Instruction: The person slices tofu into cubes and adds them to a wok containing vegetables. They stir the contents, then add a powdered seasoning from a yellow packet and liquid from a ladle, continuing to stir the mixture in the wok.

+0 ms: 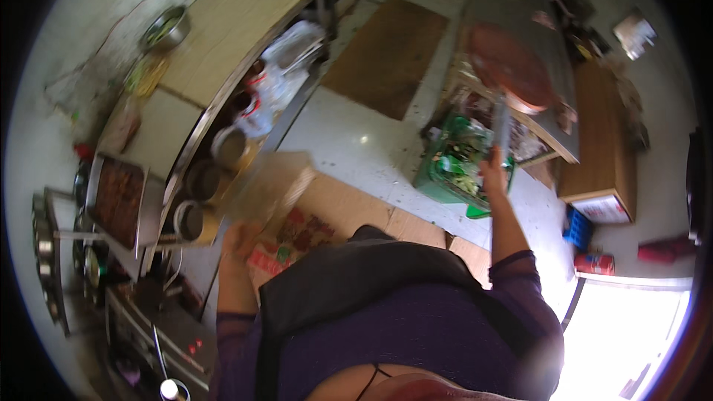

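My left hand point(239, 239) is closed on the near end of a see-through, box-like plastic container point(276, 182), which is blurred by motion. It hangs above cardboard on the floor, beside the left counter. My right hand point(492, 169) is stretched forward and wrapped round the handle of a cleaver point(501, 125). The blade points away from me, toward a thick round reddish chopping board point(511, 63) on the right-hand table. Below the cleaver stands a green bin point(432, 172) filled with vegetable scraps and plastic.
The left counter point(230, 30) carries a metal pot point(167, 28) and a tray of brown food point(119, 204). Several tubs sit on its lower shelf. A brown mat point(386, 56) lies on the tiled floor. Right of the metal table point(475, 4) stands a tall cardboard box point(601, 156).
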`<state>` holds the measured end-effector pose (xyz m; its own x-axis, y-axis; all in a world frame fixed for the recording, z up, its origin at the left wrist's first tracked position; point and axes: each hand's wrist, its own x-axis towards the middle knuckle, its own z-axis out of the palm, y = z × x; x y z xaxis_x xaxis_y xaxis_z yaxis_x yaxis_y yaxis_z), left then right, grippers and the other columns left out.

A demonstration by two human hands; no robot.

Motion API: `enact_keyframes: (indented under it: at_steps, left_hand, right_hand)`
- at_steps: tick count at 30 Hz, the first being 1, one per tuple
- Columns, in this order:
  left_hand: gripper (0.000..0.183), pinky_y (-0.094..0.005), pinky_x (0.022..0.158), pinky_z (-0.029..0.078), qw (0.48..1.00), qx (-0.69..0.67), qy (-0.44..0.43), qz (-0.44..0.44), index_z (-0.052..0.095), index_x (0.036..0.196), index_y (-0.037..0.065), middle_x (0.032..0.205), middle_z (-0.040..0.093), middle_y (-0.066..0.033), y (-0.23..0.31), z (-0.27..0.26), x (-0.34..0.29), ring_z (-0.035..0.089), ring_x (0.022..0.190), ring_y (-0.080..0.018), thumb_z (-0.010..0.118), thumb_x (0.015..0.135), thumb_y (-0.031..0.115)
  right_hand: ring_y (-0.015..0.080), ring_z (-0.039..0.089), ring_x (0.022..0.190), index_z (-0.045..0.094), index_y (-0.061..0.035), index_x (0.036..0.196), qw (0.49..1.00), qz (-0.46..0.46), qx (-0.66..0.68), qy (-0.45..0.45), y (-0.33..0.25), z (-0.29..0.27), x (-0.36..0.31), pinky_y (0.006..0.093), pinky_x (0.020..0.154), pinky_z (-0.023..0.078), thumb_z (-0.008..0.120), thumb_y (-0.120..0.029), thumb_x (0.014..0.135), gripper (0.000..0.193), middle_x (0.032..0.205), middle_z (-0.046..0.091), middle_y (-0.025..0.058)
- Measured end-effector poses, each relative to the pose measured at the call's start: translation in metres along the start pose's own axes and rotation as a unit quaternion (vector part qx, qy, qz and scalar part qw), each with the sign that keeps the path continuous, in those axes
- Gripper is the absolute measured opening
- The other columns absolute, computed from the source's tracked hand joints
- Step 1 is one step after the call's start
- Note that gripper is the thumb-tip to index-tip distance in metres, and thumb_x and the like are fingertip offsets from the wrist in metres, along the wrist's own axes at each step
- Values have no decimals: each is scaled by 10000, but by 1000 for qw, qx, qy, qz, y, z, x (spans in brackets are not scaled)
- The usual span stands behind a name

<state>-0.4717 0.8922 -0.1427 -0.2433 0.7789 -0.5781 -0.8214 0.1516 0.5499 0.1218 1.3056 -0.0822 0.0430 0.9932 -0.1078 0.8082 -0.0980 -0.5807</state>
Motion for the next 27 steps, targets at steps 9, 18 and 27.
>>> enact_keyframes:
  at_steps: [9,18,27]
  left_hand:
    - [274,-330,661,512,987,81,50,131,499,1156,71,904,624,-82,69,151,133,612,755,-191,496,883,58]
    - [324,-325,631,514,975,-3,145,171,434,1193,50,966,622,-143,110,227,189,615,739,-205,522,881,45]
    - [118,-342,583,495,934,-116,206,267,496,976,48,835,597,-118,180,157,263,592,658,-207,528,865,29]
  right_hand:
    - [288,650,807,287,-80,1477,996,-42,58,56,40,-24,249,393,699,520,559,-330,834,742,1126,616,233]
    - [484,573,1110,362,-79,1422,964,19,-264,21,17,-29,393,552,946,417,489,-523,852,734,1261,568,300]
    - [390,447,1230,463,-117,1394,937,4,-287,199,-35,-15,337,527,980,413,558,-378,879,584,1374,389,202]
